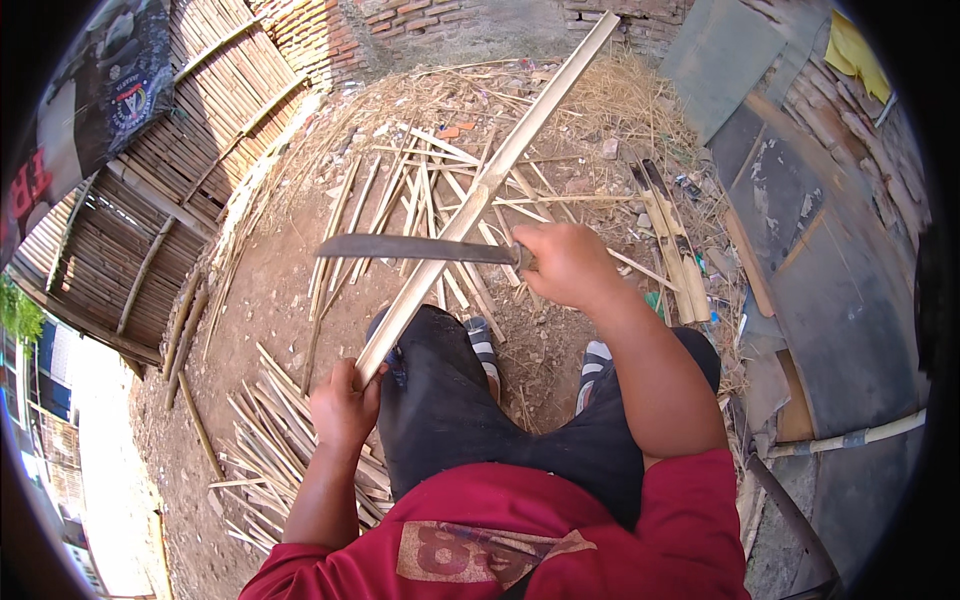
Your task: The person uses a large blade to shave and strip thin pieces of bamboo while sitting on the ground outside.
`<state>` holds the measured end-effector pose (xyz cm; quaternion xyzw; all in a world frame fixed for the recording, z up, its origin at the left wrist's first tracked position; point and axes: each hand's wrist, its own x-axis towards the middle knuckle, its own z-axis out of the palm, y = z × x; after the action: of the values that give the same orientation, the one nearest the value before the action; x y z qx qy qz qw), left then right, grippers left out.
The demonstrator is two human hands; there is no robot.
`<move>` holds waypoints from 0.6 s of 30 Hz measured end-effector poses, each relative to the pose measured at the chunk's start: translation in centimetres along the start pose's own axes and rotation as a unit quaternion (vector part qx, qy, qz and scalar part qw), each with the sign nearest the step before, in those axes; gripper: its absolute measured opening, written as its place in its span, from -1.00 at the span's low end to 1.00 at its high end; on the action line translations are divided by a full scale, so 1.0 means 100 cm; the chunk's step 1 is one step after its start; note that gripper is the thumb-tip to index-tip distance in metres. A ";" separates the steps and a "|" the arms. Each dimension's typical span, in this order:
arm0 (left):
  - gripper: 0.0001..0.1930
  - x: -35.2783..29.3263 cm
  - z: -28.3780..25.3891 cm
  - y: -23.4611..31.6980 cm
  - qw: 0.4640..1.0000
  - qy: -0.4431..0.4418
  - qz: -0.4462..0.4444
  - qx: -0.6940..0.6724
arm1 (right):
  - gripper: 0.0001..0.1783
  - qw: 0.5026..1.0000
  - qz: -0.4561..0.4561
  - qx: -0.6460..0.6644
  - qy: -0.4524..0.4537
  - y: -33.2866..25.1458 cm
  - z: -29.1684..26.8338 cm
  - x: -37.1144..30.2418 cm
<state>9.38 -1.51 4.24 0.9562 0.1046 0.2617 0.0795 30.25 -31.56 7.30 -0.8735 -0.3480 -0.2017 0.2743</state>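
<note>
My left hand (343,405) is closed round the near end of a long split bamboo piece (545,112), beside my left thigh. The bamboo slants up and away to the right, its pale hollow inner side showing. My right hand (568,262) grips the handle of a machete (420,248) in front of my right knee. Its dark blade points left and crosses over the bamboo at about mid-length; whether the two touch, I cannot tell. Several thin bamboo strips (348,215) lie crisscrossed on the dirt ahead of my feet.
A heap of cut strips (290,430) lies by my left leg. Wider bamboo pieces (672,240) rest on the ground at the right. A bamboo-slat wall (160,220) stands on the left, dark sheets (840,280) lean on the right, and a brick wall (420,25) is at the back.
</note>
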 end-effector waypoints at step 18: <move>-0.59 -0.011 -0.006 -0.017 0.998 -0.054 0.003 0.021 | -0.79 0.996 0.043 -0.056 -0.052 0.002 -0.005 0.009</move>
<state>7.91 -0.07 3.84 0.9707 0.1030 0.2076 0.0640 30.91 -31.55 8.07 -0.9106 -0.3124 -0.1636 0.2154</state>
